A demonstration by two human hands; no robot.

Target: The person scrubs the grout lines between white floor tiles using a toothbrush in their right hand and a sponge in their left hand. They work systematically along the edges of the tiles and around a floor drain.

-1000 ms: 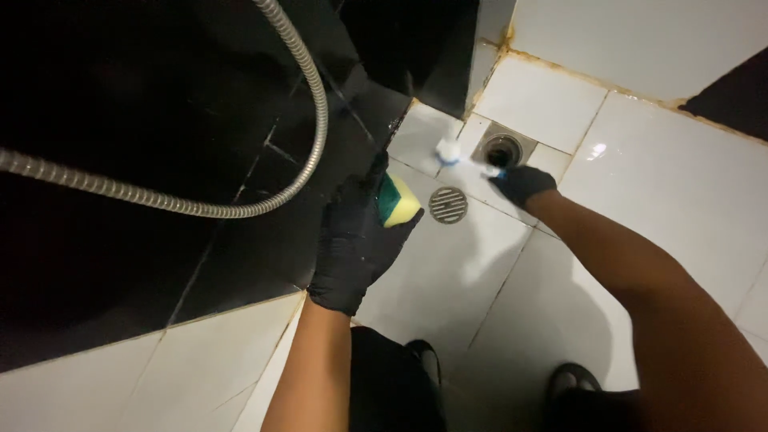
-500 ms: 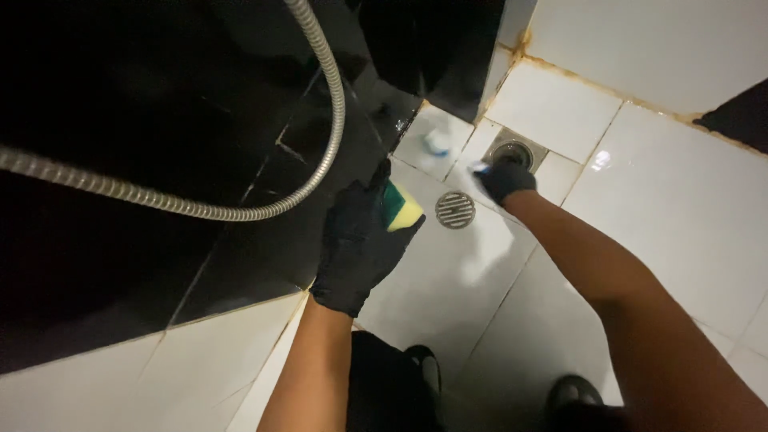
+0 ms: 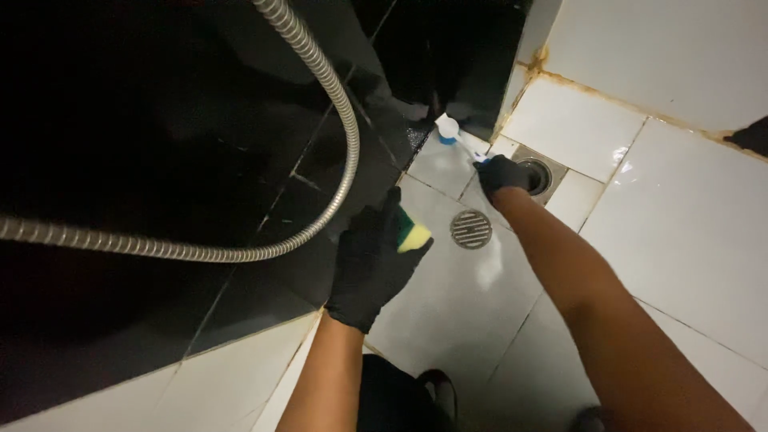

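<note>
The gloved left hand [image 3: 372,268] grips a yellow-green sponge [image 3: 410,232] beside the round drain grate [image 3: 470,229], while the gloved right hand [image 3: 502,172] closes on a small brush [image 3: 450,130] scrubbing the floor's far corner, where rusty grout [image 3: 560,76] looks still uncleaned.

Dim, warm light; glare on the white floor tiles [image 3: 616,156], black wall underexposed.

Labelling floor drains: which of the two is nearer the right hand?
The open square-framed drain, directly beside the right hand near the wall corner. The round slotted drain cover lies farther out, nearer the yellow-green sponge.
</note>
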